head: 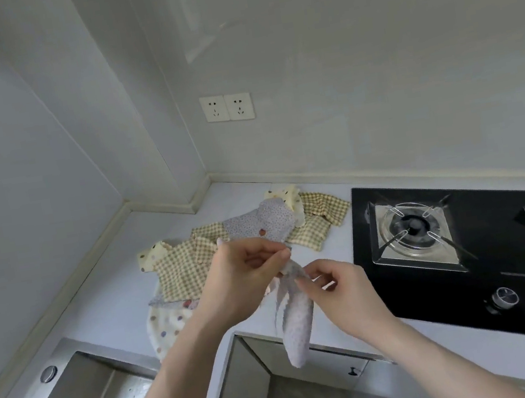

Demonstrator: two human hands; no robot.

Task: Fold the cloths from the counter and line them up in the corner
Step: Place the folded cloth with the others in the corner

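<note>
Both hands, left point(245, 270) and right point(333, 287), pinched a dangling cloth point(296, 324) past the counter's point(114, 291) front edge; loosened, it could be dropped.

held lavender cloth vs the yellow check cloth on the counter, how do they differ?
The lavender cloth has a fine dark speckle; the yellow check cloth is gingham. The lavender cloth hangs bunched in the air, pinched by the left hand and right hand; the yellow check cloth lies spread on the counter, ungripped. Both are unfolded.
</note>
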